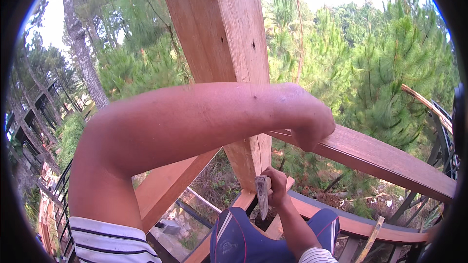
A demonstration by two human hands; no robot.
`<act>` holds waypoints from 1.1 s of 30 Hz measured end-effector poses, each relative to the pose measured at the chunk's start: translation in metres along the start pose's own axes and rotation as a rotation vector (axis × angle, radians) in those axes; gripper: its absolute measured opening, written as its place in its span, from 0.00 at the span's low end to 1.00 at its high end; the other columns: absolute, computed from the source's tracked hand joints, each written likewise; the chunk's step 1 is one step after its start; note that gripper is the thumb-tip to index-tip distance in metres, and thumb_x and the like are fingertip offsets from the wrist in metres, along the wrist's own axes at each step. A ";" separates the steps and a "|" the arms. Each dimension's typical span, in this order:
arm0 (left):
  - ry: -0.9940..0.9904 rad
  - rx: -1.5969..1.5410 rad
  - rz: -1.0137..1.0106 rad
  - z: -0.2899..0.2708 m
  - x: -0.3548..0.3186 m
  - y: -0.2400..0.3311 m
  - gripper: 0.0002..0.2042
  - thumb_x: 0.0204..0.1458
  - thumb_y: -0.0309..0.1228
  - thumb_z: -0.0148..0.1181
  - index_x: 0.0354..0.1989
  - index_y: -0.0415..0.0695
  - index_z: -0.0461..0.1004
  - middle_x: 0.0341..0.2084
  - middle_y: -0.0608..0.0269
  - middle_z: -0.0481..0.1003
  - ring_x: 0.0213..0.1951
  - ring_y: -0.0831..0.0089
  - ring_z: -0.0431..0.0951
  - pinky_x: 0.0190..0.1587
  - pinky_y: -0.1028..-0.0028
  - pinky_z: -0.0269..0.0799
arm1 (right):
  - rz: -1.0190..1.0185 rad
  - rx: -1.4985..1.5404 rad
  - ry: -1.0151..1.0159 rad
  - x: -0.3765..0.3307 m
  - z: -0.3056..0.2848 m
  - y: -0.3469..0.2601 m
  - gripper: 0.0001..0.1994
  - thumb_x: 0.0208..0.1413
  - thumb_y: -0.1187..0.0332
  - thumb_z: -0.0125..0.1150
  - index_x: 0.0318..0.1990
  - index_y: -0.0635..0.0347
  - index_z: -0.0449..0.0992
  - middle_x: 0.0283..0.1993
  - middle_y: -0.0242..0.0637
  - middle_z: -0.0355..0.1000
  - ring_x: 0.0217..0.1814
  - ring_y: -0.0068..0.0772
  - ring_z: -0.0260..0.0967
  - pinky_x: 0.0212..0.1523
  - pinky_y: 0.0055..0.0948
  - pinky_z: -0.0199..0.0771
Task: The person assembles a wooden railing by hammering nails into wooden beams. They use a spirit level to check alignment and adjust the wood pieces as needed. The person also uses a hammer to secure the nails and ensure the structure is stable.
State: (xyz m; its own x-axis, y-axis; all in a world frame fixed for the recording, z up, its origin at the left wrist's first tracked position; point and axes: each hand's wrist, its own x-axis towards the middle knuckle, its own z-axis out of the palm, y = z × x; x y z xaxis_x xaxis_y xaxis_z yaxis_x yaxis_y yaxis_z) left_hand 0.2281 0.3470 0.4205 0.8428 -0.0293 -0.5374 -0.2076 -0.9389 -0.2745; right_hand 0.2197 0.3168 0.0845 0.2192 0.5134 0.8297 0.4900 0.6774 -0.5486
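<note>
My bare left arm reaches across the view in front of a thick wooden post [219, 34]. Its hand, my left hand [314, 122], is bent down at the wrist over a brown wooden rail [380, 158]. The fingers look curled; whatever they hold, if anything, is hidden. Lower down, beside the foot of the post, my right hand [277, 185] is closed around a hammer [262, 198]. The worn grey hammer head faces me, and most of the handle is hidden by the hand.
A slanting wooden beam [168, 185] meets the post from the left. Below, a curved wooden rail [356, 221] runs over dark metal bars, with a loose wood strip [371, 238] against it. My knees in blue trousers [243, 238] flank the post's base. Pine trees stand beyond.
</note>
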 end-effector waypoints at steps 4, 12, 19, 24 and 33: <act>-0.038 -0.065 -0.004 -0.003 0.000 -0.008 0.27 0.54 0.26 0.53 0.64 0.30 0.65 0.47 0.41 0.77 0.51 0.48 0.79 0.56 0.55 0.75 | 0.000 -0.015 -0.053 0.024 -0.011 -0.009 0.30 0.64 0.37 0.50 0.35 0.60 0.71 0.24 0.42 0.67 0.22 0.45 0.71 0.24 0.40 0.68; 0.175 -0.077 0.113 0.023 0.021 -0.023 0.19 0.53 0.34 0.56 0.47 0.32 0.79 0.42 0.43 0.81 0.46 0.49 0.81 0.52 0.55 0.75 | -0.137 0.130 -0.054 0.013 -0.015 -0.022 0.24 0.65 0.48 0.55 0.35 0.66 0.71 0.22 0.48 0.66 0.23 0.49 0.71 0.25 0.40 0.68; 0.198 -0.075 0.116 0.032 0.027 -0.027 0.18 0.53 0.33 0.56 0.45 0.32 0.80 0.39 0.43 0.81 0.44 0.48 0.81 0.49 0.54 0.76 | -0.130 0.183 -0.085 0.017 -0.013 -0.046 0.17 0.69 0.57 0.49 0.35 0.64 0.71 0.22 0.46 0.66 0.21 0.43 0.70 0.25 0.40 0.69; 0.188 -0.078 0.149 0.029 0.028 -0.028 0.17 0.53 0.33 0.56 0.45 0.33 0.80 0.39 0.44 0.81 0.44 0.48 0.81 0.49 0.54 0.75 | 0.118 0.043 -0.072 0.031 -0.008 -0.049 0.16 0.68 0.60 0.51 0.36 0.67 0.69 0.22 0.52 0.66 0.22 0.54 0.70 0.25 0.42 0.68; 0.109 -0.063 0.111 0.017 0.018 -0.022 0.17 0.52 0.33 0.57 0.45 0.34 0.80 0.40 0.44 0.81 0.45 0.49 0.81 0.49 0.55 0.75 | -0.215 0.104 0.028 0.029 -0.004 -0.036 0.20 0.66 0.51 0.54 0.35 0.64 0.71 0.24 0.45 0.69 0.24 0.48 0.72 0.24 0.38 0.69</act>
State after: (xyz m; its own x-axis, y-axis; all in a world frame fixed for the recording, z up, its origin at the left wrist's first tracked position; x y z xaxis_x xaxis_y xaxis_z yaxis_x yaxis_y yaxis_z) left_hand 0.2396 0.3727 0.4030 0.8658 -0.1682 -0.4713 -0.2742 -0.9473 -0.1656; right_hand 0.2119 0.3055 0.1286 0.1432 0.3379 0.9302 0.4383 0.8211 -0.3657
